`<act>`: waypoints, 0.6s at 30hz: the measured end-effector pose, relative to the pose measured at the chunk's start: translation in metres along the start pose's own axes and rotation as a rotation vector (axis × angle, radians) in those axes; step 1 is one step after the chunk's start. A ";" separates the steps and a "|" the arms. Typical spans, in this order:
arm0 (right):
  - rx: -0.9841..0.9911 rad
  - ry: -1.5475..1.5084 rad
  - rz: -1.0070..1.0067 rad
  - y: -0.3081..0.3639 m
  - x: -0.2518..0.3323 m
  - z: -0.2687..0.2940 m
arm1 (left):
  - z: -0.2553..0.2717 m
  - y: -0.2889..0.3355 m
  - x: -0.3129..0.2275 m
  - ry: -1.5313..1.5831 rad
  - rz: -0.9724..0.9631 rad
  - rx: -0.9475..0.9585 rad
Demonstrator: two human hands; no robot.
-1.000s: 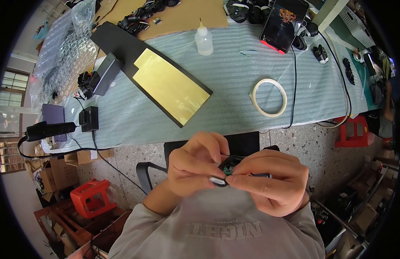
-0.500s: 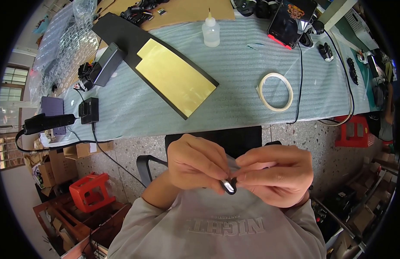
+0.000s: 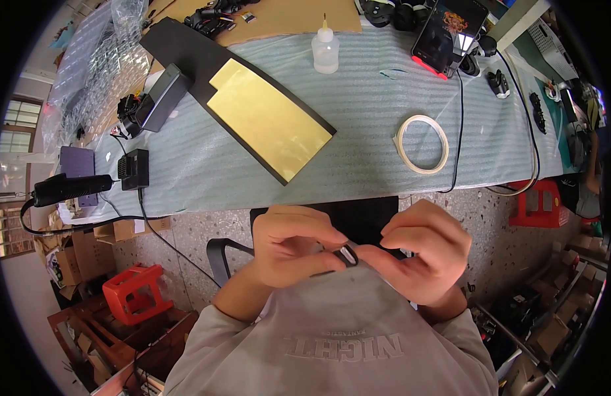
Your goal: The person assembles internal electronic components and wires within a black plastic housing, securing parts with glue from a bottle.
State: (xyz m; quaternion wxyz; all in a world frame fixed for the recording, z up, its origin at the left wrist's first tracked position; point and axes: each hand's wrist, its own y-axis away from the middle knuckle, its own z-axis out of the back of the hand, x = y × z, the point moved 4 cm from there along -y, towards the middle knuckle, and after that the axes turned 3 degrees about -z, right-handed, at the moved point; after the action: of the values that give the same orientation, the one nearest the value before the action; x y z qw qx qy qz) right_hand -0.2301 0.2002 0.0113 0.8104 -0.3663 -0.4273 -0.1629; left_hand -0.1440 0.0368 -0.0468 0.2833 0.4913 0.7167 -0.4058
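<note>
In front of my chest, below the table edge, my left hand (image 3: pixel 289 245) pinches a small black rounded piece (image 3: pixel 348 256) with a shiny strip between thumb and forefinger. Its exact kind is too small to make out, and the fingers cover part of it. My right hand (image 3: pixel 429 251) is just to the right, with thumb and forefinger apart and nothing visible between them. Its thumb tip comes close to the black piece; whether they touch I cannot tell.
On the foam-covered table (image 3: pixel 358 152) lie a black board with a gold sheet (image 3: pixel 266 119), a roll of tape (image 3: pixel 402 155), a needle-tipped bottle (image 3: pixel 326 56) and a propped phone (image 3: pixel 447 36). A black cordless tool (image 3: pixel 71 189) is at left. Red stools (image 3: pixel 137 295) stand on the floor.
Both hands have risen slightly, bringing the black piece up and turning it. My right thumb and forefinger have spread from their pinch beside it.
</note>
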 end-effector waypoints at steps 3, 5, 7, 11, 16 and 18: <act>0.026 -0.009 -0.001 0.006 -0.004 -0.011 | 0.005 0.001 -0.002 -0.239 -0.133 0.072; 0.114 -0.294 -0.223 0.010 -0.004 -0.015 | 0.005 0.005 -0.002 -0.287 -0.129 0.063; 0.179 -0.238 -0.227 0.010 -0.003 -0.012 | 0.001 0.003 -0.007 -0.378 -0.171 0.127; 0.287 -0.168 -0.098 0.007 0.000 -0.010 | 0.008 0.018 -0.008 -0.485 -0.065 0.138; 0.258 -0.191 -0.197 0.008 -0.005 -0.009 | 0.008 0.023 0.007 -0.414 -0.053 0.152; 0.241 -0.247 -0.214 0.014 -0.011 -0.010 | 0.005 0.040 0.027 -0.468 0.130 0.238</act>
State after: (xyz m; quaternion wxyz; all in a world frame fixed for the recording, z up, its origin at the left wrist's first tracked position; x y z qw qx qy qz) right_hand -0.2227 0.2016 -0.0076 0.7679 -0.2362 -0.5764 -0.1494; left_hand -0.1159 0.0529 -0.0835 0.4071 0.4588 0.5459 -0.5708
